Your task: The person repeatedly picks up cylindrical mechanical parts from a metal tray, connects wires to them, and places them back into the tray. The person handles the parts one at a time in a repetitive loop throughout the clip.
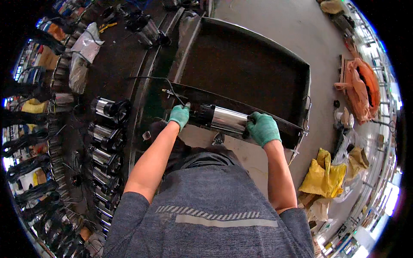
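Note:
A shiny steel cylindrical pump motor (230,119) with black ends lies crosswise in front of me, along the near wall of a dark metal tank (254,105). My right hand (263,129), in a green glove, is closed round its right end. My left hand (180,116), gloved in green too, is closed just beyond the motor's black left end. A thin black cable (161,78) curves down to the left fingertips. Whether the left fingers also touch the motor cannot be made out. A small metal fitting (167,92) sticks out by the tank's near left corner.
To my left, several similar steel motors (103,155) stand in a row on a dark bench. Another motor (148,32) lies beyond them near a plastic-wrapped bundle (84,56). On the floor at right are an orange sack (361,90) and a yellow bag (325,174).

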`<control>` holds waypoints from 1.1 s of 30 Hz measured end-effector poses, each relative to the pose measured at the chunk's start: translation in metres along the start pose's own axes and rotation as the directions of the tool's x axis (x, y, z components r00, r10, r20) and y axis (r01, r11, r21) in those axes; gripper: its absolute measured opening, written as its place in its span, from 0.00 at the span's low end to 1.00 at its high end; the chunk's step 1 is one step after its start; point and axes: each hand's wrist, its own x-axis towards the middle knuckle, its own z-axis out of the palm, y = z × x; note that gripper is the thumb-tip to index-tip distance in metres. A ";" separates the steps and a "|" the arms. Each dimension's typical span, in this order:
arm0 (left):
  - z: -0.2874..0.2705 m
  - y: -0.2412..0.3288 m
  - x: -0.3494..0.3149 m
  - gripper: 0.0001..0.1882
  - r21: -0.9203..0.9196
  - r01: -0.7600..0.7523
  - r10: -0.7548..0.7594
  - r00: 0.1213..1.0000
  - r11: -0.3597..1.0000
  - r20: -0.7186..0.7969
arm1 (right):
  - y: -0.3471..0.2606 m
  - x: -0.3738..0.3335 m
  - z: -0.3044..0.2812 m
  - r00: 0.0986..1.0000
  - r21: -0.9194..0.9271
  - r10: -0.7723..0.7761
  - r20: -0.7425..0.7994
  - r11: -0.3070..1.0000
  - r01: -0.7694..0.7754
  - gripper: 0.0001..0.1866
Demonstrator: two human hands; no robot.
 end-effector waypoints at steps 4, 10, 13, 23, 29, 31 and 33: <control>-0.029 0.025 -0.036 0.28 -0.050 0.044 -0.042 0.998 0.998 0.044 | -0.002 -0.011 0.004 0.998 0.075 0.040 -0.046 0.997 -0.037 0.16; -0.054 0.026 -0.056 0.19 0.343 -0.382 0.460 0.868 0.858 -0.185 | 0.003 -0.036 0.019 0.978 0.413 0.061 -0.201 0.910 0.028 0.24; -0.073 0.023 -0.029 0.22 0.716 -0.524 0.754 0.657 0.461 -0.005 | 0.005 -0.041 0.026 0.976 0.448 0.097 -0.197 0.894 0.001 0.30; -0.114 -0.031 -0.014 0.19 0.730 -0.422 0.570 0.820 0.537 0.055 | 0.089 -0.060 0.075 0.858 0.656 0.338 -0.387 0.755 -0.001 0.26; -0.088 -0.009 -0.043 0.14 0.678 -0.452 0.745 0.631 0.580 -0.217 | 0.199 -0.128 0.070 0.503 0.544 0.781 -0.371 0.622 -0.564 0.26; -0.072 -0.001 -0.047 0.16 0.538 -0.597 0.783 0.582 0.595 -0.219 | 0.228 -0.135 0.084 0.420 0.445 0.837 -0.351 0.543 -0.712 0.28; -0.054 0.008 -0.051 0.22 0.243 -0.616 0.660 0.726 0.749 -0.193 | 0.239 -0.128 0.087 0.454 0.416 0.852 -0.262 0.524 -0.743 0.29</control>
